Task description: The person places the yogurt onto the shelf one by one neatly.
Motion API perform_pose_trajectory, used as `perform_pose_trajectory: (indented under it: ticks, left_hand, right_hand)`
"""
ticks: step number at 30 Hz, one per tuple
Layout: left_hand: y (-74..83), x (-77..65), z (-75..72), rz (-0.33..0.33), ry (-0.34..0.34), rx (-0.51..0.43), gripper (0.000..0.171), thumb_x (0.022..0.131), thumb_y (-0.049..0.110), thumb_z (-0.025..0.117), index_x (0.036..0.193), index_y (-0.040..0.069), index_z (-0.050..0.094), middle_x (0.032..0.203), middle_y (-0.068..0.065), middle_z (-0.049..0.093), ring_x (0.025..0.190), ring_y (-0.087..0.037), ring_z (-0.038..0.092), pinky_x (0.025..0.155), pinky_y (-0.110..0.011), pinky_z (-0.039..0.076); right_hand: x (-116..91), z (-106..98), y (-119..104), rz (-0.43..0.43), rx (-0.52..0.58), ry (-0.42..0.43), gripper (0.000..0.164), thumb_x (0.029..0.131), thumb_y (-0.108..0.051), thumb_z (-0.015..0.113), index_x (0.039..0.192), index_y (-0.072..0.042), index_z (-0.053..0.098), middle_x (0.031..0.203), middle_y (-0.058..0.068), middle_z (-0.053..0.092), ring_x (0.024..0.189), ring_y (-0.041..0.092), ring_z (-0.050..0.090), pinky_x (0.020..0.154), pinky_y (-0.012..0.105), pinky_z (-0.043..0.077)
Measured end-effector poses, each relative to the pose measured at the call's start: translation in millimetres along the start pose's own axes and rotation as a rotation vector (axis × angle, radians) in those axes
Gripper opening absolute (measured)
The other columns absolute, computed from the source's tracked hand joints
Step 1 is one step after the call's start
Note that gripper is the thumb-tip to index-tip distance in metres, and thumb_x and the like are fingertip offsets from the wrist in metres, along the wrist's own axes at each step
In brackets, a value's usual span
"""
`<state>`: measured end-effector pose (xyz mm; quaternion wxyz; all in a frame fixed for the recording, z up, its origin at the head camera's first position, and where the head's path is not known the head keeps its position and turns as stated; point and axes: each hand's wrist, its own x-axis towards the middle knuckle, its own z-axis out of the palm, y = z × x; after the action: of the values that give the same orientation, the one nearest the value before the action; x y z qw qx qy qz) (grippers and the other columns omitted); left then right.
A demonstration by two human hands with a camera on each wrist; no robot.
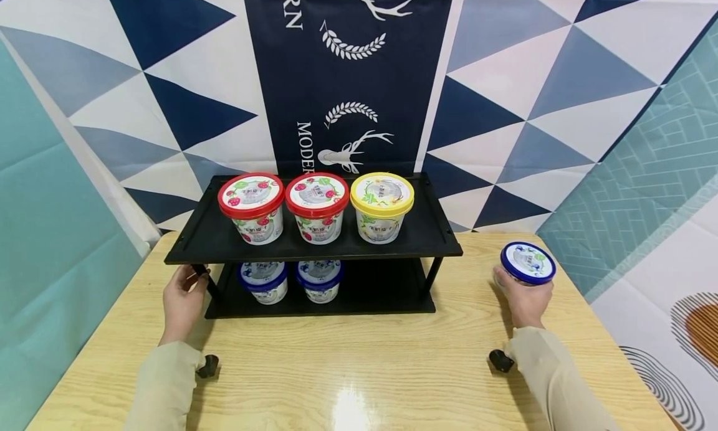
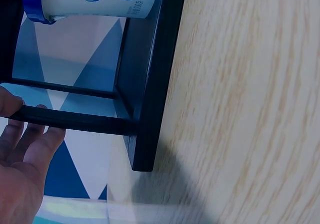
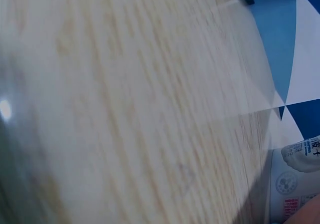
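My left hand (image 1: 184, 300) grips the left front post (image 2: 80, 121) of a black two-tier shelf (image 1: 359, 303), thumb on one side and fingers on the other in the left wrist view. At the right of the table my right hand (image 1: 526, 301) holds a tub with a blue lid (image 1: 528, 261), its lid facing up; only part of its white printed side shows in the right wrist view. Two more blue-lidded tubs, one left (image 1: 263, 281) and one right (image 1: 319, 280), stand on the lower tier, partly hidden by the upper board.
On the upper tier stand two red-lidded tubs, one left (image 1: 251, 208) and one middle (image 1: 316, 207), and a yellow-lidded tub (image 1: 382, 207) to their right. The wooden table (image 1: 359, 362) ends at a patterned cloth (image 1: 348, 63) behind the shelf.
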<state>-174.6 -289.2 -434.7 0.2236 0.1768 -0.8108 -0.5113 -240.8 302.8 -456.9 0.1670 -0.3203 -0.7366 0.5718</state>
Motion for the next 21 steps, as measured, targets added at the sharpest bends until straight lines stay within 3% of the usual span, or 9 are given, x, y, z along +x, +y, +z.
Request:
perform_pose_trajectory:
  ticks: [12, 21]
  left_hand:
    - [-3.1, -1.3, 2.1, 0.025, 0.011, -0.019, 0.028, 0.092, 0.002, 0.053, 0.12, 0.004, 0.056, 0.113, -0.007, 0.058, 0.088, 0.015, 0.048, 0.077, 0.0, 0.043]
    - [-1.3, -0.2, 0.5, 0.005, 0.003, -0.013, 0.03, 0.093, 0.003, 0.051, 0.123, 0.006, 0.055, 0.118, -0.01, 0.058, 0.091, 0.014, 0.047, 0.075, 0.002, 0.042]
  right_hand:
    - [-0.4, 5.5, 3.3, -0.004, 0.034, 0.08, 0.113, 0.068, -0.033, 0.082, 0.149, -0.012, 0.006, 0.153, 0.01, 0.021, 0.141, 0.021, 0.022, 0.119, 0.026, 0.015]
    - [1.1, 10.2, 3.5, -0.026, 0.017, 0.111, 0.11, 0.07, -0.031, 0.081, 0.149, -0.01, 0.007, 0.152, 0.011, 0.023, 0.141, 0.022, 0.023, 0.12, 0.027, 0.014]
